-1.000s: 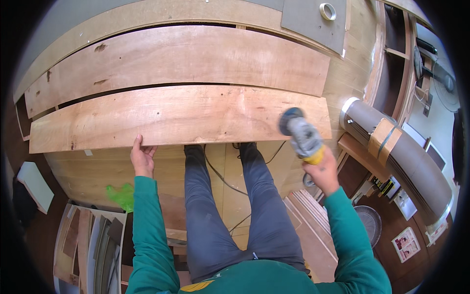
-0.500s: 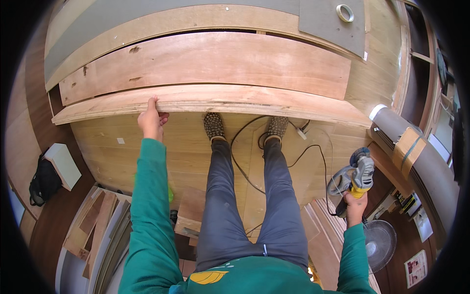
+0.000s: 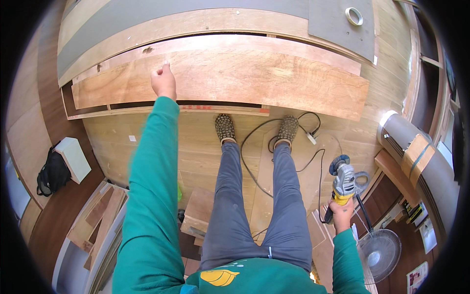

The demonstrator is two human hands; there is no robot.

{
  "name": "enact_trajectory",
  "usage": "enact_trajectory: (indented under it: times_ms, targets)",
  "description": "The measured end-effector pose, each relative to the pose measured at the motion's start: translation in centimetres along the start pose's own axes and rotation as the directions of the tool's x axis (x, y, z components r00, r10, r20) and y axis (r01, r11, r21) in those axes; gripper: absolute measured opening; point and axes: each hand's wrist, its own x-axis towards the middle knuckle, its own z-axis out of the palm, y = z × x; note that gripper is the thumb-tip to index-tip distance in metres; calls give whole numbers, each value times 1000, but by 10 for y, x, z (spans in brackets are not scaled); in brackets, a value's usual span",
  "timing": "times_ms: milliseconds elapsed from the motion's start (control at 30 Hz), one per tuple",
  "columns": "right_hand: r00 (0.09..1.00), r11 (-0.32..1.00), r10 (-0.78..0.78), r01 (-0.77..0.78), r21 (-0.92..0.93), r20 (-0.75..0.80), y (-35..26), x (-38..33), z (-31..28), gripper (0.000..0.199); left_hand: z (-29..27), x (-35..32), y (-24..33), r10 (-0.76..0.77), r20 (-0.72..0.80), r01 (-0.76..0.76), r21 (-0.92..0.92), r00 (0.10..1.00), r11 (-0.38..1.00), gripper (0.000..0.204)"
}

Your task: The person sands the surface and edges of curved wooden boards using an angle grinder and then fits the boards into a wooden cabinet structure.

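Laying the wooden plank point(image 3: 254, 76) seems in hand, likely needing steadying: left hand point(image 3: 164, 82) curled over it, hold unclear; right hand point(image 3: 342, 211), nearside of it, clamped on an angle grinder point(image 3: 344, 180).

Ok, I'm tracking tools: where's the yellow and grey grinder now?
In the head view, the grinder is right of centre, in the right hand, up-left of the round grey fan.

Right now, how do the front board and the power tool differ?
The front board is long, flat and light brown; the power tool is short, grey and yellow, with a dark disc. The front board partly hides another board, with the left hand on or just over it; the power tool is gripped in the right hand. Each has a hand at it.
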Motion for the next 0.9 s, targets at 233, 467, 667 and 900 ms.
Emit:
enact_trajectory:
  times_ms: [233,467,667,900]
  targets:
    - [999,1000,20,-20,9,31,-9,-1,11,45,6,-89,-62,-595,172,618,-149,785,772,67]
    - [986,998,62,-61,-14,155,-16,-6,26,49,36,-108,-78,-493,546,734,-538,678,414,74]
    - [972,992,113,-123,34,205,-7,-7,32,50,50,-105,-60,-492,547,734,-547,678,403,64]
    - [977,991,119,-105,-87,176,-6,-3,33,46,59,-88,-21,-462,574,735,-570,676,368,72]
